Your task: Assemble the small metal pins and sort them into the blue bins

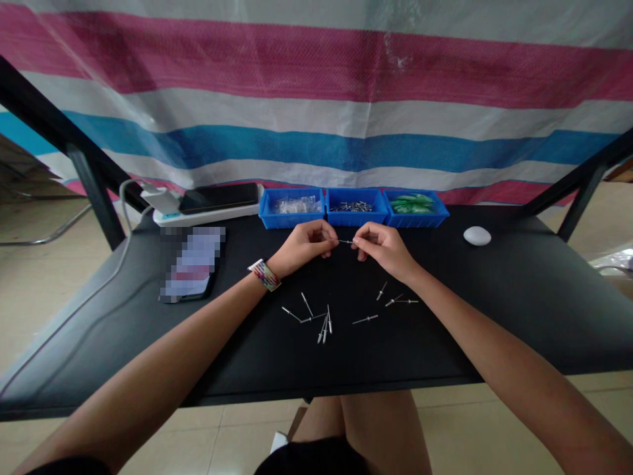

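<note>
Centre frame: left hand point(302, 245) and right hand point(384, 248) both pinch one pin point(346, 242); loose pins point(324, 321) lie scattered below them.

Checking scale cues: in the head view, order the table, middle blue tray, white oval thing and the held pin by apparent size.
Largest to smallest:
table
middle blue tray
white oval thing
held pin

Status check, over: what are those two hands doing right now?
Left hand and right hand both pinch one thin silver metal pin above the black table. More loose silver pins lie scattered below them. Three blue plastic trays behind.
</note>
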`<state>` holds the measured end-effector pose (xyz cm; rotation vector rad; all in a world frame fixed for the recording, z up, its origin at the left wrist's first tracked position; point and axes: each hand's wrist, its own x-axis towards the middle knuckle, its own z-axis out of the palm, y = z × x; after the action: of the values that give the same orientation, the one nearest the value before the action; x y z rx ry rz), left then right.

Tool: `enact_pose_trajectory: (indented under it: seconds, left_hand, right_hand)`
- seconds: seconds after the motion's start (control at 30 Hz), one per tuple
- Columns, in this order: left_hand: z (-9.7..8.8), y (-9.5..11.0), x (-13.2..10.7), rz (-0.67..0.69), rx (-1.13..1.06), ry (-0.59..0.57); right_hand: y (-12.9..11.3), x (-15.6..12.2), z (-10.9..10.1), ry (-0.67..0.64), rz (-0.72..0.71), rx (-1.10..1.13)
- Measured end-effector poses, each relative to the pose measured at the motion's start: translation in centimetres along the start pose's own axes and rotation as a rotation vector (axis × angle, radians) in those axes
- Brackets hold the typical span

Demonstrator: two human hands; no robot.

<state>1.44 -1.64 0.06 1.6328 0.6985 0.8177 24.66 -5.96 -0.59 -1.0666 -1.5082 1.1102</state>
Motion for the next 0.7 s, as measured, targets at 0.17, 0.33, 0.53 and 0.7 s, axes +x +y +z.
enact_pose_trajectory:
  seconds: [0.17, 0.33, 0.53, 0.7]
  left_hand:
    - [0.0, 0.0, 0.0, 0.006, -0.011, -0.001]
    - [0.2, 0.0, 0.1, -0.009, -0.059, 0.002]
    - [0.3, -0.6, 0.2, -0.012, -0.085, -0.012]
    - [0.2, -0.7, 0.2, -0.007, -0.078, -0.024]
  right_hand:
    - [0.2, 0.1, 0.3, 0.001, -0.001, 0.045]
    - [0.0, 0.3, 0.3, 0.071, -0.033, 0.011]
    - [-2.2, 3.0, -2.2, 0.451, -0.252, -0.244]
    - [-3.0, 6.4, -2.4, 0.663, -0.346, -0.589]
